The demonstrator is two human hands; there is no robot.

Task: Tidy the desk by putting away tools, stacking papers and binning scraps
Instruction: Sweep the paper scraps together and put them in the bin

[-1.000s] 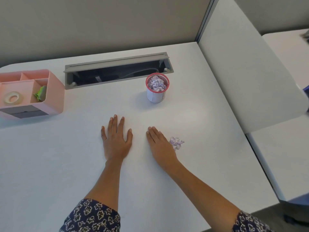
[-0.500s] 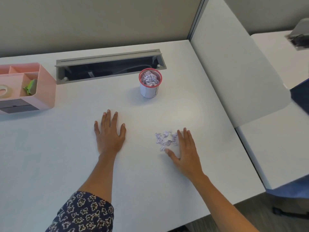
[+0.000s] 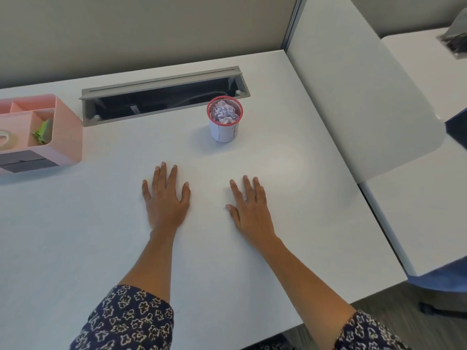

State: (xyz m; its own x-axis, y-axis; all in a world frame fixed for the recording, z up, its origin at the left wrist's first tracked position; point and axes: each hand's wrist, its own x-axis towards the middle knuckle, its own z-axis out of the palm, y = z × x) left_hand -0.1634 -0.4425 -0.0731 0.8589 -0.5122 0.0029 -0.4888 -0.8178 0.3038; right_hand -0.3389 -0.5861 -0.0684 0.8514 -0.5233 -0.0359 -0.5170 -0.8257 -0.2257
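My left hand [image 3: 165,200] lies flat, palm down, on the white desk [image 3: 75,236], fingers spread and holding nothing. My right hand [image 3: 250,210] lies flat beside it, a hand's width to the right, also palm down with its fingers apart. No loose paper scraps show on the desk; anything under the right palm is hidden. Behind the hands stands a small white cup [image 3: 225,131] with a red mesh rim, full of crumpled purple-white paper scraps [image 3: 224,113].
A pink desk organiser [image 3: 67,137] sits at the far left, holding a tape roll [image 3: 3,138] and a green item [image 3: 44,131]. An open grey cable tray [image 3: 164,97] runs along the back. A white divider panel [image 3: 353,97] borders the desk on the right.
The right hand slid left over the spot where the small pile of scraps lay; the scraps are no longer visible. The left hand stayed flat in place.
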